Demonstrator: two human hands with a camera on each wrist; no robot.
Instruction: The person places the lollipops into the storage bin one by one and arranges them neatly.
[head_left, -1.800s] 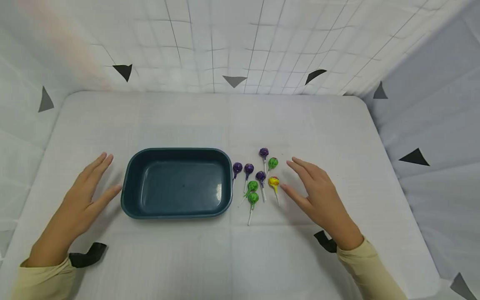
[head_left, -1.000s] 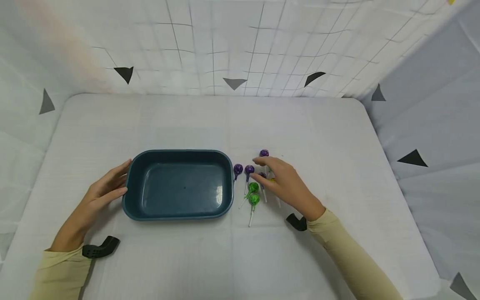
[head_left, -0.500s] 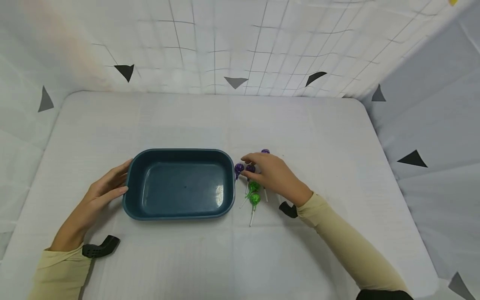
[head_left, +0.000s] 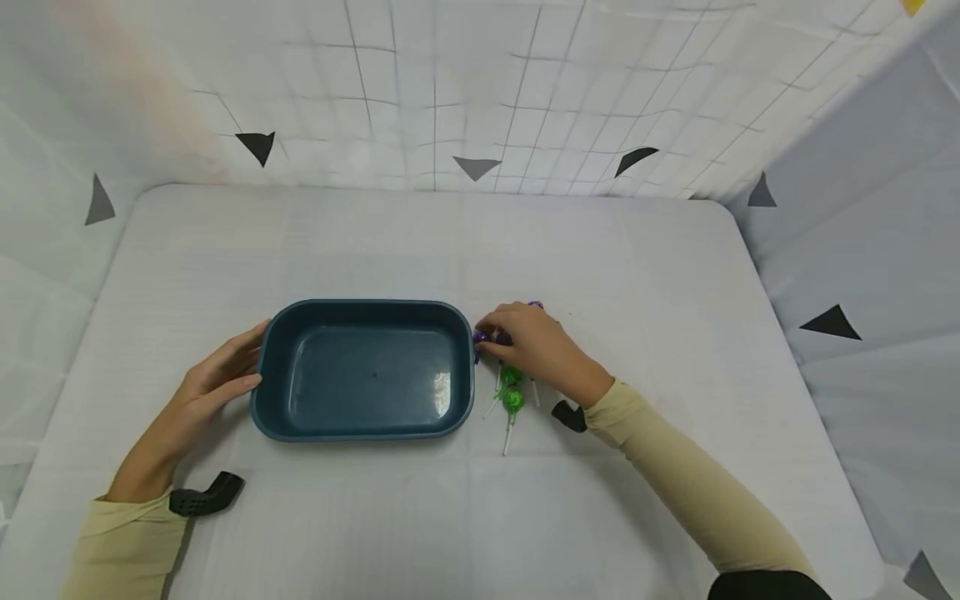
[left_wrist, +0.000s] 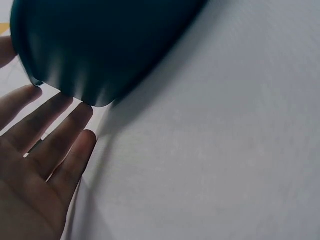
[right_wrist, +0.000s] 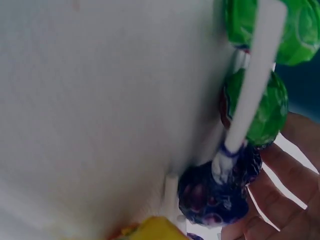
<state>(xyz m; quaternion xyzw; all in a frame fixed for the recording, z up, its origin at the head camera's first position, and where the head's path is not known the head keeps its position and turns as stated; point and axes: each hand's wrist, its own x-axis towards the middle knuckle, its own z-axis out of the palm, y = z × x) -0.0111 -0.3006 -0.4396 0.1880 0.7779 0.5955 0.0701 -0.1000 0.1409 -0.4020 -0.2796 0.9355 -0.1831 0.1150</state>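
Observation:
A dark teal plastic bin (head_left: 367, 383) sits left of centre, its bottom bare. At its left end my left hand (head_left: 198, 396) touches the wall with extended fingers, fingertips against the side in the left wrist view. Beside the bin's right end, my right hand (head_left: 532, 346) has thumb and fingers around the leftmost purple lollipop (head_left: 481, 337), seemingly pinching its head. Another purple lollipop (head_left: 503, 338) is partly under that hand. Two green lollipops (head_left: 513, 400) lie just below it. The right wrist view shows a purple lollipop (right_wrist: 212, 195) and a yellow one (right_wrist: 157, 231) close up.
A white cloth covers the table (head_left: 337, 517). Another purple lollipop (head_left: 536, 305) shows just beyond the right hand. White sheets marked with dark triangles (head_left: 257, 147) surround the table at the back and sides.
My right hand has moved left over the lollipops, and its fingers have closed in around the leftmost purple one. My left hand has come to the bin's left end and stayed there.

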